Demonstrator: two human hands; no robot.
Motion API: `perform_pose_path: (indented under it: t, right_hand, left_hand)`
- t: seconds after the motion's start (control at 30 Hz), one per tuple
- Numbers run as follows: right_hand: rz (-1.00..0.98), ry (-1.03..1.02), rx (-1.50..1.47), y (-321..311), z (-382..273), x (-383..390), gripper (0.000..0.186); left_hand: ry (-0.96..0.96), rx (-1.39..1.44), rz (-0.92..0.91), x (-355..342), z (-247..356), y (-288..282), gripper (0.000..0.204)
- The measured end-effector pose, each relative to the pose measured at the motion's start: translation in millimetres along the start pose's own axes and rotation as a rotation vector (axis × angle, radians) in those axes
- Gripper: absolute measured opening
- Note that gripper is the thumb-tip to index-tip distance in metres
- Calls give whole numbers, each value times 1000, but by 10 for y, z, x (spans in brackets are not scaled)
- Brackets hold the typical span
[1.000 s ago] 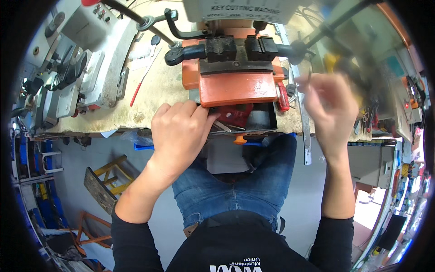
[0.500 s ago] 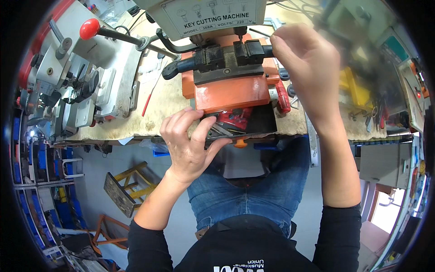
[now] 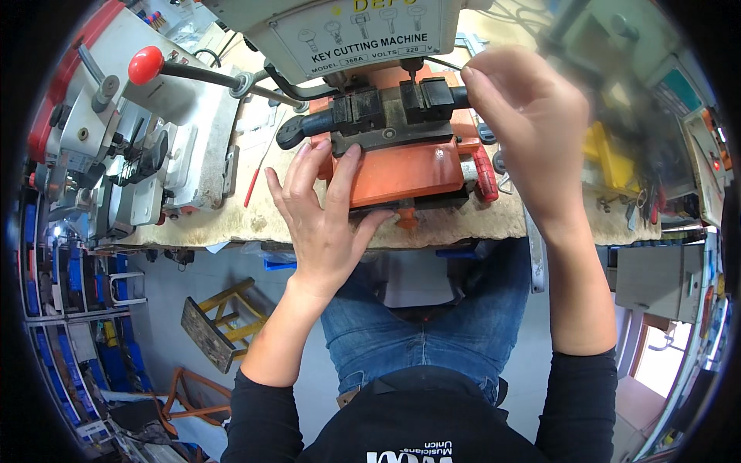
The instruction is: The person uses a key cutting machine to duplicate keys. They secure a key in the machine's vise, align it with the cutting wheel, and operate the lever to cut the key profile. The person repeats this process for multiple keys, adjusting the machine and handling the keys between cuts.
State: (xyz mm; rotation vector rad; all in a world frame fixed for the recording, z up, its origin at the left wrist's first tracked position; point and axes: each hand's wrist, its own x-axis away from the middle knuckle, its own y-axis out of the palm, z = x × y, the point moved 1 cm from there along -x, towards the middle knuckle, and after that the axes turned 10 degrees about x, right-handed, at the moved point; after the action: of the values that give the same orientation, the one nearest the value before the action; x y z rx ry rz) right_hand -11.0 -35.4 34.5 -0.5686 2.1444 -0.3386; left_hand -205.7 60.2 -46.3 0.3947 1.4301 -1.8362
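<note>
Drawer (image 3: 454, 201): slid inward since the earlier frame.
Thin rod (image 3: 444, 63): seemingly pinched by the nearer right hand (image 3: 532, 116), extending leftward toward the cutter (image 3: 413, 68).
Left hand (image 3: 316, 224): fingers spread at orange base (image 3: 409, 171).

Bright in here; opening (image 3: 658, 347) at right blown white. Slight glare on base (image 3: 405, 176). Upper right hazy; shelves (image 3: 77, 310) bow edgeward.

The machine (image 3: 394, 116) bears black print (image 3: 369, 48) and boxed figures (image 3: 353, 60) below yellow letters (image 3: 361, 5); the shirt (image 3: 432, 420), white lettering (image 3: 409, 457), partly cut off.
</note>
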Motion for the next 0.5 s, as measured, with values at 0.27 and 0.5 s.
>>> perform_pose_path:
  t: [0.27,0.5]
  right_hand:
    - [-141,18,5,-20,85,117,5]
    - [-38,-279,-84,-139,-107,490,23]
  left_hand:
    - [3,423,19,-215,96,-335,44]
    - [128,700,51,-685,468,-305,18]
